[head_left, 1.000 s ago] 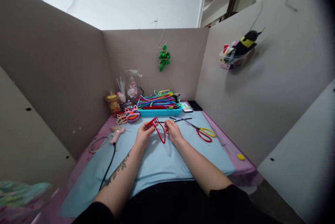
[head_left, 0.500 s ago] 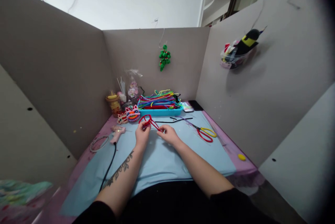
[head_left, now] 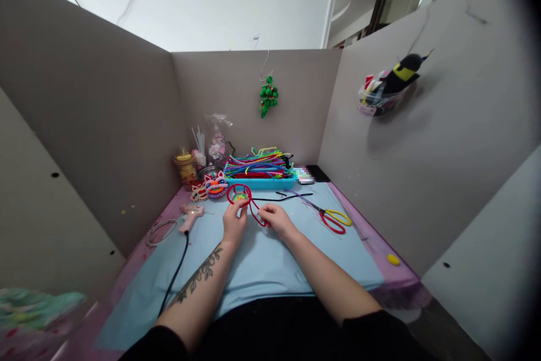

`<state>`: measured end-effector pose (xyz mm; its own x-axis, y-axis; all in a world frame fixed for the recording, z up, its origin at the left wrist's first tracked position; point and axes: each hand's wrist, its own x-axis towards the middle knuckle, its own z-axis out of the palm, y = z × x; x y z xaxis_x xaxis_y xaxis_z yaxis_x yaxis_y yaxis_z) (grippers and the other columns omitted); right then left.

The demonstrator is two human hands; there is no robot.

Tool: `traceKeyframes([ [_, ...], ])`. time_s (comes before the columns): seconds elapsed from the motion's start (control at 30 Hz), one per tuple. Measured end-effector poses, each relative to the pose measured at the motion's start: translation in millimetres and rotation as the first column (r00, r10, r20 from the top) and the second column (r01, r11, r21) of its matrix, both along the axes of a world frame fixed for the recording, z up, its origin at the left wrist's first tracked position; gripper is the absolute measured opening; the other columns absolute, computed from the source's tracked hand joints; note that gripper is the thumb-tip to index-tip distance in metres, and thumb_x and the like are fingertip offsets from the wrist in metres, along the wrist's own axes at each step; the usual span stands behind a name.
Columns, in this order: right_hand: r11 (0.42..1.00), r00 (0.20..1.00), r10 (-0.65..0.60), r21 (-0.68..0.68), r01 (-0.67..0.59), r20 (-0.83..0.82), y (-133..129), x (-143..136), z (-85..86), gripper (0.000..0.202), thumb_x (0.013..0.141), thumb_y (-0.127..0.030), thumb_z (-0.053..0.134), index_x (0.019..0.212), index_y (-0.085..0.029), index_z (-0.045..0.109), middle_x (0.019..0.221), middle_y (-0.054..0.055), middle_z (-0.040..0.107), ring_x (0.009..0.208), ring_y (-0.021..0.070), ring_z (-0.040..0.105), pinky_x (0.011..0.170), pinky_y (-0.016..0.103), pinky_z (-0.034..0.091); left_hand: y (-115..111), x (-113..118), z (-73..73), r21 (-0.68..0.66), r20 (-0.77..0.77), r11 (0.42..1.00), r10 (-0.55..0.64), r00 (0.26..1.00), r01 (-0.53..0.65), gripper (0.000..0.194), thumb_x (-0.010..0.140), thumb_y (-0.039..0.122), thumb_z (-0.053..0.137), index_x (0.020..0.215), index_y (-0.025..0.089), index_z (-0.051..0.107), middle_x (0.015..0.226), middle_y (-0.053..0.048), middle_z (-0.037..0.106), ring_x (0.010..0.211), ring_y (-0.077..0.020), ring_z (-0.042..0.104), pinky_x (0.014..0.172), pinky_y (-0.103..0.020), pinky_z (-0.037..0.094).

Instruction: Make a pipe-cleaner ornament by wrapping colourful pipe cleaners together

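A red ring-shaped frame (head_left: pixel 239 186) of bent pipe cleaner, with a small green and yellow part inside it, is held up over the blue mat. My left hand (head_left: pixel 235 221) pinches its lower edge, fingers closed. From the ring a red strand (head_left: pixel 253 215) loops down to the right. My right hand (head_left: pixel 275 220) has its fingers closed on that strand, a little right of my left hand. The fingertips of both hands partly hide what they grip. Behind the hands lie a black pipe cleaner (head_left: pixel 270 199) and the blue tray (head_left: pixel 264 185) of coloured pipe cleaners.
Scissors (head_left: pixel 333 220) with red and yellow handles lie at the right. At the left are a pink glue gun (head_left: pixel 192 218) with its cord, a coiled ring (head_left: pixel 161 232) and lion-head figures (head_left: pixel 216 185). A yellow disc (head_left: pixel 393 259) is near the right edge. Grey panels surround the table.
The red frame has turned so its round face shows, with the green and yellow part now visible. The red strand now hangs lower, in a curve between my hands.
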<state>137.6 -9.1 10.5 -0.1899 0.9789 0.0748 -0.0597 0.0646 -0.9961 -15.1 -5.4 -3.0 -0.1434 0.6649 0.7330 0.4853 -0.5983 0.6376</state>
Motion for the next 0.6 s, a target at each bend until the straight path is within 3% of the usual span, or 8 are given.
traceKeyframes([
  [0.17,0.982,0.997,0.076,-0.174,-0.077,-0.014,2.4,0.3,-2.1,0.011,0.059,-0.025,0.062,0.059,-0.015,0.057,0.037,-0.006,0.045,0.032,0.0052,0.036,0.032,0.017,0.021,-2.8,1.3,-0.6,0.079,-0.109,0.997,-0.016,0.994,0.025,0.021,0.082,0.016,0.05,0.093,0.022,0.066,0.096,-0.007,0.067,0.095,-0.0193,0.06,0.087,-0.036,0.047],
  [0.33,0.904,0.976,0.11,-0.39,-0.177,-0.187,7.5,4.8,-0.8,0.01,0.062,-0.021,0.061,0.06,-0.014,0.054,0.039,-0.009,0.04,0.03,0.0019,0.031,0.031,0.015,0.014,-2.9,3.1,-1.6,0.142,-0.187,0.986,-0.055,0.981,0.082,0.022,0.082,0.011,0.048,0.091,0.02,0.067,0.096,-0.008,0.066,0.096,-0.0188,0.059,0.087,-0.037,0.048],
  [0.6,0.924,0.921,0.116,-0.3,-0.237,-0.371,10.9,4.5,-5.1,0.02,0.065,-0.028,0.066,0.063,-0.015,0.051,0.047,-0.006,0.049,0.033,0.0021,0.034,0.032,0.015,0.015,-14.8,10.7,6.3,0.068,-0.215,0.978,-0.178,0.96,0.197,0.024,0.079,0.013,0.052,0.099,0.02,0.064,0.096,-0.008,0.065,0.094,-0.0194,0.059,0.085,-0.035,0.047],
])
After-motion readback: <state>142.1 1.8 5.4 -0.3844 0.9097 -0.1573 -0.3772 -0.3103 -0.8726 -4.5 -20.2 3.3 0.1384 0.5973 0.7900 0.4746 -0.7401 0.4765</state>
